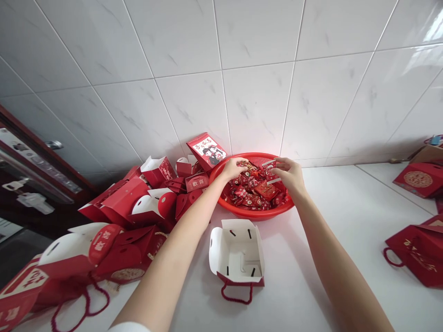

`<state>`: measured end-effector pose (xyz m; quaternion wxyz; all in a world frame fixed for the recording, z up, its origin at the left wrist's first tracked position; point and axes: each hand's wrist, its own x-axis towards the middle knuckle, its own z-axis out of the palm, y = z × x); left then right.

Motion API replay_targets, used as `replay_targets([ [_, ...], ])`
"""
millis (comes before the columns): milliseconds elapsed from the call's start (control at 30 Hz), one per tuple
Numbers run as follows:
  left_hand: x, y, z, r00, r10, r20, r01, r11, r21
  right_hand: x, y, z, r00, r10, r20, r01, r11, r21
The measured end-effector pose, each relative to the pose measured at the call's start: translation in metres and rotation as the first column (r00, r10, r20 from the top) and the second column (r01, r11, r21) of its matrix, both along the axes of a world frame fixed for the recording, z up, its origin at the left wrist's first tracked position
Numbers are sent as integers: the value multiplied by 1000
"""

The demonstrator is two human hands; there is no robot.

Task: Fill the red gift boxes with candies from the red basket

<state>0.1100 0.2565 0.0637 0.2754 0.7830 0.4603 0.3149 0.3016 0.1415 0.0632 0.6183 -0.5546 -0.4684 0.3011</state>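
A red plastic basket (256,213) against the tiled wall holds many small red wrapped packets (254,198). My left hand (235,168) reaches over its left rim, fingers bent down at the packets; what they hold, if anything, is hidden. At the basket's right side, my right hand (288,172) grips a red packet (270,171) with pale edges between thumb and fingers. In front of the basket stands an open box (238,253), white inside and red outside, with a dark red cord handle and black cord ends inside. No packets show in it.
Many red gift boxes (126,198), some with open flaps, crowd the left side. A box with a cartoon couple (208,150) leans near the wall. More red boxes (420,251) stand at the right. Keys (32,200) hang on a dark door at far left.
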Motion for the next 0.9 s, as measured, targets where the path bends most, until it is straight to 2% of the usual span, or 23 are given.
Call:
replay_targets([
  [200,-2,-12,9,988,-30,151,36,999,-37,2,0,-2,998,30,63,-28,999,-30],
  [433,-16,-54,20,959,-120,257,138,989,-55,-1,0,-4,956,209,208,-184,974,-133],
  [500,-23,-65,19,950,-153,273,177,982,-66,-2,1,-5,941,235,243,-204,968,-145],
  [600,-32,-73,14,955,-136,265,175,976,-130,-4,2,-5,930,232,285,-200,970,-137],
  [733,-36,-76,9,952,-108,285,160,973,-164,-8,-3,4,930,225,291,-222,974,-43],
  [800,-35,-76,8,940,-136,311,192,969,-154,-10,-8,9,902,330,280,-332,942,-40],
  [900,-35,-78,9,927,-193,321,246,960,-133,-11,-12,13,786,560,262,-546,828,-130],
])
